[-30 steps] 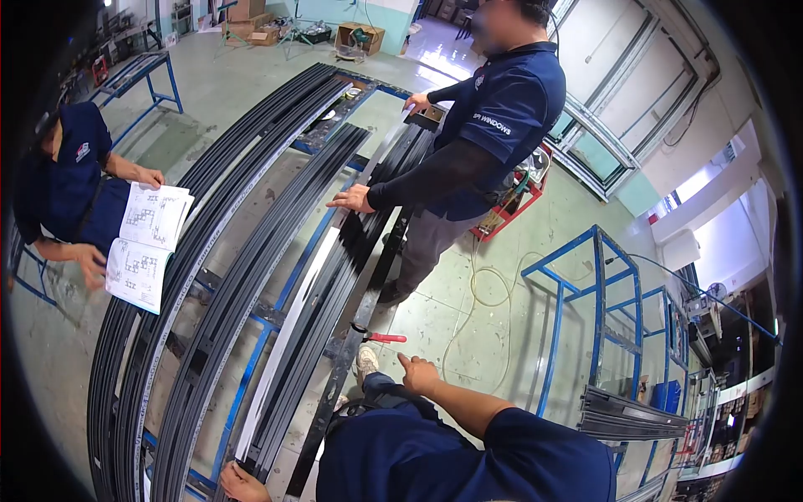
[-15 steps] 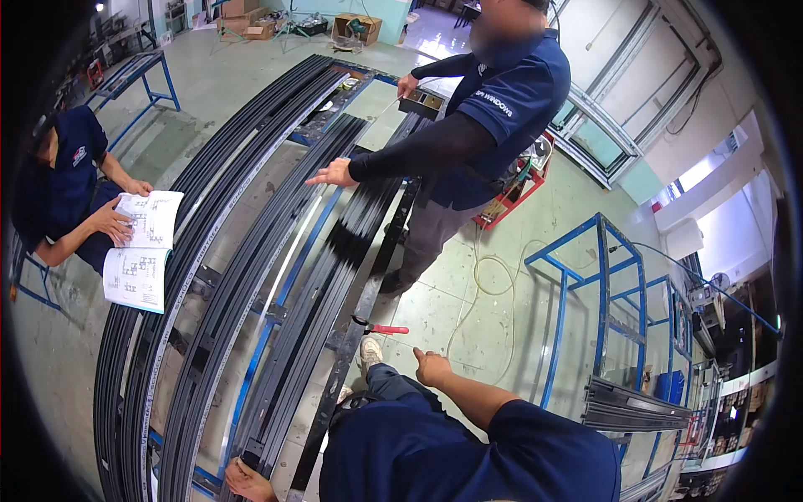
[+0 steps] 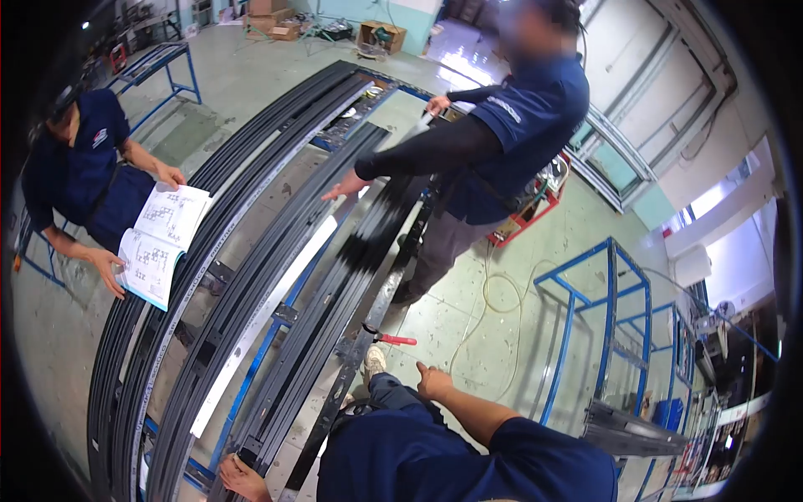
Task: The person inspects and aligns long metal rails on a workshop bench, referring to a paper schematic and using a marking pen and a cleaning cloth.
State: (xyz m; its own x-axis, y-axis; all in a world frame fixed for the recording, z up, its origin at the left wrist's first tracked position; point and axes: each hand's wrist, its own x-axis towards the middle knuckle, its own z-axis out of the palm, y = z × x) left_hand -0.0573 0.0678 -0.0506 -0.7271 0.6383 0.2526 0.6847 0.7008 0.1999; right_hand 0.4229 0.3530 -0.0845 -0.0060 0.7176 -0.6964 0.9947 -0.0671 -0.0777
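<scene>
My left hand point(image 3: 242, 478) is at the near end of a bundle of long dark window profiles point(image 3: 293, 378), its fingers curled round the end of the profiles. My right hand point(image 3: 433, 381) is held in the air beside the rack, over the floor. Its fingers are curled in, with one digit sticking out, and I see nothing in it. Nearest to it is a red-handled clamp point(image 3: 395, 340) on the rack's dark edge rail point(image 3: 345, 383). More dark profiles point(image 3: 242, 309) lie alongside, next to a bright white strip point(image 3: 263, 322).
Across the rack a co-worker point(image 3: 510, 125) stretches a hand point(image 3: 347, 186) over the profiles. On the left another person holds an open booklet point(image 3: 159, 243) with drawings. Blue metal frames point(image 3: 615, 318) stand right, and a pale hose point(image 3: 502, 293) lies on the floor.
The view has shifted slightly. The booklet is tilted differently, and the seated person's hands have moved to its edges. The white strip shows broader. My hands keep about the same pose.
</scene>
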